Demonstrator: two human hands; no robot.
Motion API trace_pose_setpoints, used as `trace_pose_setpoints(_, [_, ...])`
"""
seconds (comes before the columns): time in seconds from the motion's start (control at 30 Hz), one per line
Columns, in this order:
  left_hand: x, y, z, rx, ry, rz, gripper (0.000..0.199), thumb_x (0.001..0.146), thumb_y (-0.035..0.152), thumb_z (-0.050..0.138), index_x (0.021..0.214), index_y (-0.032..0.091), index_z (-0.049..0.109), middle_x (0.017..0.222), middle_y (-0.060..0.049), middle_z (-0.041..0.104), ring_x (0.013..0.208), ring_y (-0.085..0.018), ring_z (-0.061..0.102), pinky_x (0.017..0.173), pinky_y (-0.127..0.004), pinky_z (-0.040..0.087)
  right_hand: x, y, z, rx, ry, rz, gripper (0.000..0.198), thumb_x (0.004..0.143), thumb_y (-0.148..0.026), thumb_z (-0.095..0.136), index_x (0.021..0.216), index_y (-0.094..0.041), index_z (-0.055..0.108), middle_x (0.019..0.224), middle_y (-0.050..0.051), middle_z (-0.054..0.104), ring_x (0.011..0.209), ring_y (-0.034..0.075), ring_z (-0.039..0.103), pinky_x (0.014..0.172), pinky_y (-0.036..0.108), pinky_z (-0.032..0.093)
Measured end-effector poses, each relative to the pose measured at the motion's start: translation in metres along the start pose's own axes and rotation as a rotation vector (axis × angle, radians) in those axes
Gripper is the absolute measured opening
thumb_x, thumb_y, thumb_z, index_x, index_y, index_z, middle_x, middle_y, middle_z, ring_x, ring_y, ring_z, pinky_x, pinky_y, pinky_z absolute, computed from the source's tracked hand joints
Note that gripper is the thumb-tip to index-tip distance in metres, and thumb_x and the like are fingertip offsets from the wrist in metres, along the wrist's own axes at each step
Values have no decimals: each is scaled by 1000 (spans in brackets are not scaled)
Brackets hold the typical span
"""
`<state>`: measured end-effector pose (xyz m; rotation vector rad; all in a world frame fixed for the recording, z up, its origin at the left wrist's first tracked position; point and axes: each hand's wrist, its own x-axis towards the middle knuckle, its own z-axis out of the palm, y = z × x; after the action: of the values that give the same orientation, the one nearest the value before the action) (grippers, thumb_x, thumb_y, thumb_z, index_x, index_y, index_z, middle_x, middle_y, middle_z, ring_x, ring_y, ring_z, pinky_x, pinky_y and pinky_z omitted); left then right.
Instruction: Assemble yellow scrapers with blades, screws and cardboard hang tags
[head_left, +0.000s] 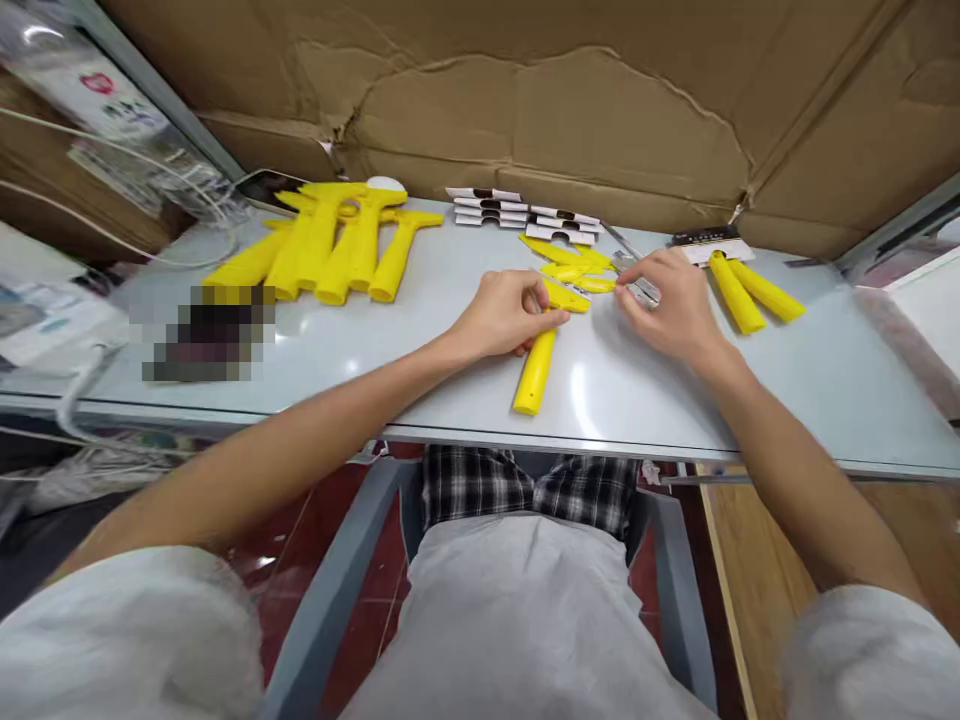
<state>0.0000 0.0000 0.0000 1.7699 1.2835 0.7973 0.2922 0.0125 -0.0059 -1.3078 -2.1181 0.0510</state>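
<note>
My left hand [510,315] is closed around a yellow T-shaped plastic handle [534,375], its round grip end slanting toward the table's front edge. The fingers cover the joint below its crosspiece. To the right, my right hand [671,300] pinches with thumb and forefinger close to the tip of a small yellow piece; what lies between the fingertips is too small to tell. A shiny metal piece [643,292] shows under that hand's fingers. Several flat yellow plastic pieces [566,258] lie in a loose pile just beyond both hands.
Several yellow handles [352,245] stand grouped at the back left. Folded white cards [491,207] are stacked along the cardboard wall [525,110]. At right, two yellow handles [739,295] lie by a black-and-white card [712,243]. A plastic bottle [112,100] and cables are at far left.
</note>
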Motion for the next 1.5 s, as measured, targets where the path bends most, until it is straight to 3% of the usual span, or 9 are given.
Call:
trace_pose_setpoints(0.13, [1,0,1,84,11,8,35,98,46,90,87,25,64,70,2,73,60,-21,71,62,-35,55,-14,-34,16,-29,-183,-56,40,112,-47,61,117,-16,85,125,15,77,129,26,62,121,47,46])
trace_pose_setpoints(0.3, [5,0,10,311,67,201,41,102,50,83,76,24,64,77,-2,76,76,-21,66,78,-37,45,-25,-58,22,-94,-368,-18,42,116,-44,57,115,-14,86,120,15,77,120,24,58,112,42,39])
trace_pose_setpoints(0.47, [1,0,9,294,35,224,42,111,49,67,77,24,62,80,-3,77,79,-22,66,79,-38,43,-22,-52,19,-132,-366,21,39,116,-39,57,120,-12,86,119,15,77,117,23,57,109,38,35])
trace_pose_setpoints(0.63, [-16,8,4,335,-11,235,40,111,51,64,83,23,70,89,-7,84,84,-24,71,84,-41,48,-22,-54,16,-167,-390,40,46,117,-42,52,121,-12,87,122,16,77,123,27,62,115,45,44])
trace_pose_setpoints(0.83, [-52,5,-15,529,-10,254,52,118,49,46,117,15,86,122,-18,91,115,-37,84,110,-52,62,-57,-53,5,-166,-354,55,69,121,-50,39,162,-11,78,170,16,66,161,32,60,146,55,51])
trace_pose_setpoints(0.93, [-71,-12,-23,673,-17,286,64,120,46,42,151,6,81,160,-27,81,154,-44,74,135,-62,55,-76,-49,-2,-242,-434,65,92,123,-65,32,189,-5,52,196,15,35,189,35,35,163,61,36])
trace_pose_setpoints(1.07, [-86,-29,-23,825,-85,204,75,125,48,41,187,9,54,202,-22,40,191,-43,36,155,-67,32,-82,-52,-9,-329,-589,118,105,122,-75,14,201,-6,23,203,9,1,199,33,8,167,68,17])
trace_pose_setpoints(1.2, [-90,-29,-18,896,-106,117,77,127,47,37,195,9,39,206,-19,28,195,-40,25,158,-67,22,-77,-60,-11,-368,-648,171,105,122,-73,12,202,-6,16,202,8,-7,200,30,-1,168,66,8])
trace_pose_setpoints(1.5, [-90,-29,-16,881,-49,96,74,129,41,29,188,4,50,205,-22,32,193,-36,33,159,-62,24,-76,-60,-10,-385,-673,167,109,121,-79,13,202,-5,18,202,11,0,200,32,3,168,67,11])
